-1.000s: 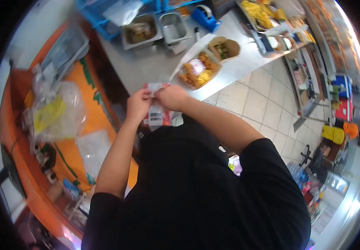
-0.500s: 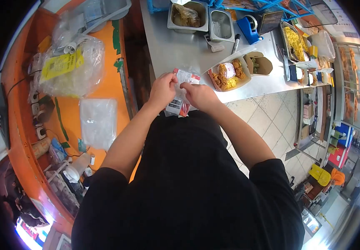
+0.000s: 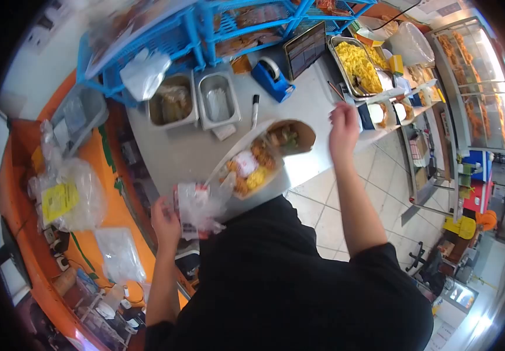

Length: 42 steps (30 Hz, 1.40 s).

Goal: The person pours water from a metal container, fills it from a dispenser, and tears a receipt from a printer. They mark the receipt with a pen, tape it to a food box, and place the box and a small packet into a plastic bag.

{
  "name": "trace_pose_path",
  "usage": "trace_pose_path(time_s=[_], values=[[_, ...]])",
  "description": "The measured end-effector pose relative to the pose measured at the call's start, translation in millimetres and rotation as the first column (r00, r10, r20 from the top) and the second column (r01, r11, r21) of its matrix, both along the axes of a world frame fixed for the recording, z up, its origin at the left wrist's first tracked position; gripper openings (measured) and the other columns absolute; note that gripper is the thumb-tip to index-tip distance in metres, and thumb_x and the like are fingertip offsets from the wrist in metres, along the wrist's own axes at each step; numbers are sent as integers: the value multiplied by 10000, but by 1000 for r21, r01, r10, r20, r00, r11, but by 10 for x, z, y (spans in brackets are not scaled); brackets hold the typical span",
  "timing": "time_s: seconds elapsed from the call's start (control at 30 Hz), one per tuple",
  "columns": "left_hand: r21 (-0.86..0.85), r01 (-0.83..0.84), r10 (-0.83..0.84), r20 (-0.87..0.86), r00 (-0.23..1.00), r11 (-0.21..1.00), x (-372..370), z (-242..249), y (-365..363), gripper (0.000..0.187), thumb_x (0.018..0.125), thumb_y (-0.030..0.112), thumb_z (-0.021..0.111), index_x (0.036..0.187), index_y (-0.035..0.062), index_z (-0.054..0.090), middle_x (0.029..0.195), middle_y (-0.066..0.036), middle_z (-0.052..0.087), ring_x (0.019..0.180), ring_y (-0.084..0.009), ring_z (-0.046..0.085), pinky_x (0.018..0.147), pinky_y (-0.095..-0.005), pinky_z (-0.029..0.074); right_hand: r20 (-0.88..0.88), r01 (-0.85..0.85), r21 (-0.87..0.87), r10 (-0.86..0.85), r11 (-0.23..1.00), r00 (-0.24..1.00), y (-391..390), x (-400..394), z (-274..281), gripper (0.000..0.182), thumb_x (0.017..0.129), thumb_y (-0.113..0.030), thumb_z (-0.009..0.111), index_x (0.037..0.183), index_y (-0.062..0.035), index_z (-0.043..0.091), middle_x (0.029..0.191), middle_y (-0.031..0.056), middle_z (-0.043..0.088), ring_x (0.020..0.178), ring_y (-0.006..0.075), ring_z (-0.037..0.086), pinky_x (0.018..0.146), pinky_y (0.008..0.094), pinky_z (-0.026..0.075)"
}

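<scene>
My left hand (image 3: 165, 221) grips the near-left edge of a clear plastic bag (image 3: 201, 205) with red and white printed paper in or under it, at the counter's front corner. My right hand (image 3: 344, 133) is raised at the right, its fingers blurred by motion. Between my hands an open paper box (image 3: 259, 188) holds fried chicken pieces, yellow food and a white wrapped item. A second open brown box (image 3: 297, 136) with greenish-brown food adjoins it at the back.
Two metal containers (image 3: 220, 121), a black marker (image 3: 255, 110) and a blue tape dispenser (image 3: 273, 82) stand on the metal counter (image 3: 165, 155). Blue baskets (image 3: 200, 35) line the back. A tray of yellow food (image 3: 358, 64) is at the right. An orange counter (image 3: 112, 199) runs along the left.
My hands have come apart: the right has swung far right and away from the bag, the left has moved left with it. The view has shifted, and the bag looks more puffed out.
</scene>
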<state>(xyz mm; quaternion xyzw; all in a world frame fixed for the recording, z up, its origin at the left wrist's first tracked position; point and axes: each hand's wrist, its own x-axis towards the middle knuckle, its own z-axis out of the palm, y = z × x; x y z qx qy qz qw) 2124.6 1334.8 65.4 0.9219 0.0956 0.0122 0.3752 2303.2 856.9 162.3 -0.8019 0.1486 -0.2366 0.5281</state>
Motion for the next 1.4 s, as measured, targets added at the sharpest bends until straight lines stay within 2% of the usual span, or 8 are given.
trace_pose_path(time_s=[0.13,0.2,0.27,0.8,0.9,1.1,1.3,1.4], values=[[277,108,-88,-83,993,955,-262,131,-458,611,878,-44,669,1452,26,472,1419,-213,498,1346,-348,500,1158,-463,386,-333,-96,-188,28,978,943,-1135,1337,-1166,524,915,-115,661,1421,-70,532,1158,195,683,999,306,698,906,423,552],[-364,-251,210,-149,966,897,-363,-11,-689,696,862,5,714,1490,3,413,1448,-239,463,1349,-388,488,1162,-480,383,-263,-190,-215,131,958,956,-1013,1744,-1566,655,889,-91,669,1509,-135,465,1365,237,585,1168,390,629,1000,452,516],[-133,-247,237,-90,967,960,-352,-66,-847,701,883,51,714,1502,-5,388,1446,-243,462,1339,-384,499,1152,-476,396,-224,-251,-315,185,915,957,-859,1984,-1818,715,866,-58,651,1542,-172,446,1498,237,459,1324,417,501,1101,491,430],[15,-378,379,-24,925,926,-38,60,-1183,820,835,257,809,1520,16,428,1460,-188,543,1365,-342,512,1168,-448,391,66,-111,-559,178,822,982,-856,2007,-1756,657,803,-54,701,1437,-37,531,1354,257,569,1266,449,494,1121,520,400],[141,-397,407,-53,912,907,-226,75,-1073,702,833,139,764,1465,35,476,1396,-212,565,1276,-383,569,1109,-453,441,-35,-254,-89,252,963,967,-323,1865,-826,378,935,-27,658,1305,-9,587,1322,151,606,1098,241,617,909,362,512],[-193,-636,640,-49,767,748,-586,54,-709,569,863,-27,603,1422,24,506,1360,-225,571,1196,-365,621,975,-425,529,-273,-928,-371,960,-47,61,1952,169,892,472,918,-379,735,1253,-54,664,1162,174,711,1105,345,663,988,463,492],[-313,-666,723,116,681,677,-1864,90,169,274,952,24,604,1224,20,636,1003,-124,700,819,-200,689,761,-344,569,-939,-557,-319,335,-767,76,3353,-1119,-317,946,723,-534,853,1483,-144,448,1031,205,761,917,361,756,801,555,532],[-241,-742,780,158,606,625,-2804,327,570,284,964,32,613,1246,5,627,1129,-147,720,936,-236,729,864,-347,581,-997,-361,-75,77,-930,9,3789,-840,24,364,868,-376,736,1133,-128,763,1104,124,773,985,319,755,835,480,586]])
